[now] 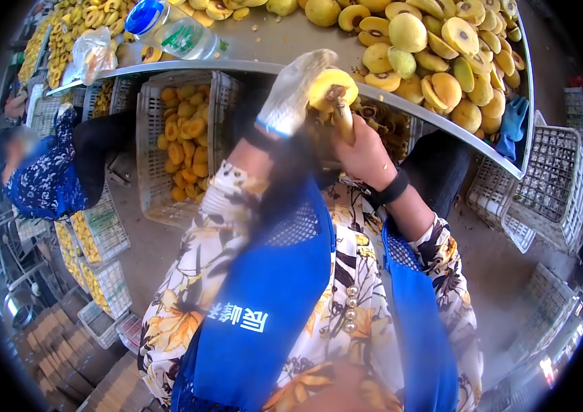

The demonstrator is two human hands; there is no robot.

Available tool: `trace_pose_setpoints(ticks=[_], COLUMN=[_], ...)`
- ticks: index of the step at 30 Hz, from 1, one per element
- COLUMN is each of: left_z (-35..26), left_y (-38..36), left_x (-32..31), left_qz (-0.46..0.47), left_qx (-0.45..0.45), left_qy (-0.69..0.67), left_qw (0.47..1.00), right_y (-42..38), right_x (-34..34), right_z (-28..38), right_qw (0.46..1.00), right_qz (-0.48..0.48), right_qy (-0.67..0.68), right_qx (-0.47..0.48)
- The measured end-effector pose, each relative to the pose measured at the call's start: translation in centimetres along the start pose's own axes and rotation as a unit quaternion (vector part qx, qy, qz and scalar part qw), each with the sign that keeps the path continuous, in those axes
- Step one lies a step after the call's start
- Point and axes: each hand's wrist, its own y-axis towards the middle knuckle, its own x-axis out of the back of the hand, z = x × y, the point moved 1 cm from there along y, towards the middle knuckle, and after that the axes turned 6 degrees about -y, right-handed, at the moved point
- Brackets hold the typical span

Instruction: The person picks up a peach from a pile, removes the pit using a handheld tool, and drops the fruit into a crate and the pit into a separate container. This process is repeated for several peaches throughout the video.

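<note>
My left hand [290, 96], in a white glove, is closed around a halved yellow peach [326, 81] with its cut face and brown pit cavity showing. In my bare right hand [367, 155] is a pitting tool [345, 122] with a pale handle, its tip at the peach's centre. Both hands are just off the near edge of the metal table [271, 41]. On the table to the right lies a heap of peaches [435, 55], some whole and some cut. Beneath the hands, a crate of dark peach scraps [394, 130] is partly hidden.
A white plastic crate [150, 158] of peach halves stands below the table. A blue-capped bottle [174, 31], a plastic bag [94, 55] and blue gloves [512, 127] lie on the table. Stacked crates [552, 185] stand right; another person [51, 165] sits left.
</note>
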Motion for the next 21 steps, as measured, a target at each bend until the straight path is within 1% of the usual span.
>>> trace_pose_setpoints(ticks=[1, 2, 4, 5, 7, 8, 9, 10, 12, 15, 16, 18, 19, 21], left_z=[-0.3, 0.3, 1.7, 1.5, 1.6, 1.7, 2.0, 2.0, 2.0, 2.6, 2.4, 1.7, 1.7, 1.7], left_y=[-0.8, -1.2, -1.9, -1.8, -1.6, -1.5, -1.2, -1.0, -1.0, -0.6, -0.6, -0.6, -0.7, -0.9], left_x=[-0.6, -1.5, -2.1, -1.6, -0.9, -0.7, -0.7, -0.9, -1.5, -1.4, -1.4, -1.6, -1.5, -1.4], left_qz=[-0.056, -0.101, -0.157, -0.150, -0.154, -0.154, -0.160, -0.159, -0.160, -0.106, -0.097, -0.082, -0.105, -0.148], left_qx=[0.010, -0.038, -0.046, -0.012, 0.055, 0.089, 0.112, 0.101, 0.080, 0.078, 0.101, 0.143, 0.118, 0.069], left_qy=[-0.067, -0.099, -0.126, -0.163, -0.188, -0.200, -0.200, -0.171, -0.111, 0.044, 0.026, -0.009, -0.024, -0.052], left_qw=[0.996, 0.989, 0.978, 0.975, 0.969, 0.964, 0.960, 0.967, 0.977, 0.990, 0.990, 0.986, 0.987, 0.985], right_y=[0.1, 0.2, 0.0, -0.1, -0.2, -0.5, -0.7, -0.8, -1.0, -1.3, -1.4, -1.3, -1.2, -0.7], right_x=[-0.1, -0.2, -1.2, -1.6, -1.8, -1.7, -1.7, -1.5, -1.0, -0.9, -0.9, -0.8, -0.7, -0.9], right_z=[0.2, 0.3, 0.6, 0.8, 1.8, 2.2, 2.5, 2.7, 3.2, 2.8, 2.4, 1.6, 1.3, 1.0], right_qw=[0.998, 0.993, 0.985, 0.980, 0.969, 0.957, 0.943, 0.928, 0.916, 0.883, 0.869, 0.824, 0.799, 0.788], right_qz=[0.016, 0.028, 0.041, 0.047, 0.046, 0.065, 0.081, 0.094, 0.110, 0.140, 0.150, 0.198, 0.222, 0.237], right_qy=[0.050, 0.098, 0.145, 0.164, 0.185, 0.215, 0.247, 0.278, 0.316, 0.394, 0.423, 0.489, 0.520, 0.537], right_qx=[-0.030, -0.062, -0.083, -0.100, -0.156, -0.182, -0.207, -0.229, -0.223, -0.212, -0.208, -0.208, -0.207, -0.186])
